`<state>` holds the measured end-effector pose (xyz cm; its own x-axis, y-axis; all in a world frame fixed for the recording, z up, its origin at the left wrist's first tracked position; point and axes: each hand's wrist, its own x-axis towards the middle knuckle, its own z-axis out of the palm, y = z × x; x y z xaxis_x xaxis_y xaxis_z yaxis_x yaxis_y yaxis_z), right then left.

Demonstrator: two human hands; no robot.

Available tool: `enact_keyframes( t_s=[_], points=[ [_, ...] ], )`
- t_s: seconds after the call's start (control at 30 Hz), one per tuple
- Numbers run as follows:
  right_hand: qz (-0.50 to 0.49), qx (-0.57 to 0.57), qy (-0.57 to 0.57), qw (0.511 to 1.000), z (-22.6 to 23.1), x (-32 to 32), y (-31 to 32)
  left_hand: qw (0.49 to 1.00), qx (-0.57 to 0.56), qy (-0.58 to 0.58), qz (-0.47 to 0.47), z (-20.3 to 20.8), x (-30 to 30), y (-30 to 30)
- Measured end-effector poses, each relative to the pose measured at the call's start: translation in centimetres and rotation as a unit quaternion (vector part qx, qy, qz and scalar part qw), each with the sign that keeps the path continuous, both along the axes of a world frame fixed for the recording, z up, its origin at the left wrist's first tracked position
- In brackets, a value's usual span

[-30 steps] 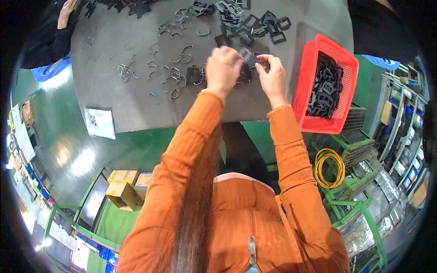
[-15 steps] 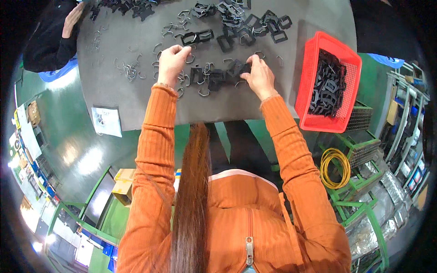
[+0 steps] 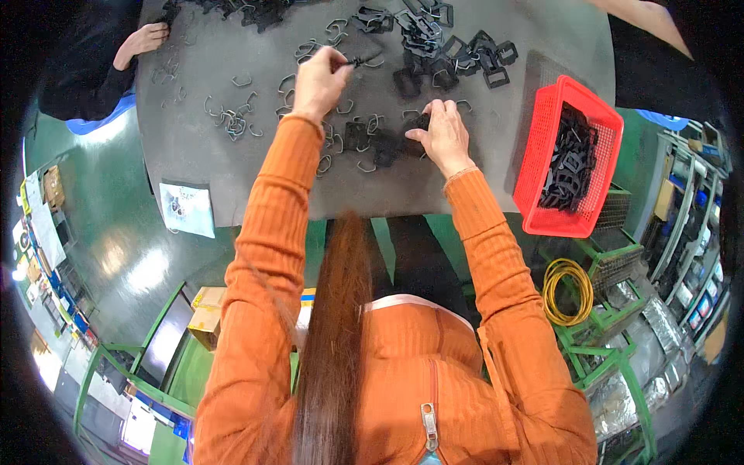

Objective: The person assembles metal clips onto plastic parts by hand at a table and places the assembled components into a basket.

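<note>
My left hand (image 3: 319,84) is closed, pinching a black rectangular buckle (image 3: 366,59) that is tilted above the table and partly blurred. To its right, my right hand (image 3: 443,139) has its thumb and fingers closed on another black buckle (image 3: 416,128), mostly hidden by the fingers. Between and below the hands lie more dark buckles (image 3: 356,137), blurred, with bent wire hooks (image 3: 332,139) among them. Other wire hooks (image 3: 234,122) form a small heap to the left of my left hand.
A red plastic basket (image 3: 528,147) full of black buckles stands at the table's right edge. Piled buckles (image 3: 422,39) lie farther back. A small printed bag (image 3: 187,209) rests at the near left edge. Another person's hand (image 3: 147,37) is at the far left; a forearm (image 3: 651,19) reaches in far right.
My left hand has moved away from me and now lifts a buckle that lay flat on the table. My right hand stays by the near buckles. The whole view has shifted slightly.
</note>
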<state>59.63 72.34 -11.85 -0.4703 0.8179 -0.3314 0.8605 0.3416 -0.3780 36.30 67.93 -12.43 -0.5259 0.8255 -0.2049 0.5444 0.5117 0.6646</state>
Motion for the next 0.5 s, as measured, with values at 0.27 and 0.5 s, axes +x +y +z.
enact_keyframes(
  t_s=[0.27, 0.5],
  points=[
    [-0.021, 0.059, 0.049, 0.997, 3.8, -2.7, 0.2, 0.976, 0.089, -0.197, -0.026, 3.0, -1.3, -2.1],
    [-0.131, -0.202, 0.726, 0.645, 22.0, -4.2, -2.0, 0.965, 0.092, -0.245, -0.033, 5.4, -2.7, -3.0]
  ],
)
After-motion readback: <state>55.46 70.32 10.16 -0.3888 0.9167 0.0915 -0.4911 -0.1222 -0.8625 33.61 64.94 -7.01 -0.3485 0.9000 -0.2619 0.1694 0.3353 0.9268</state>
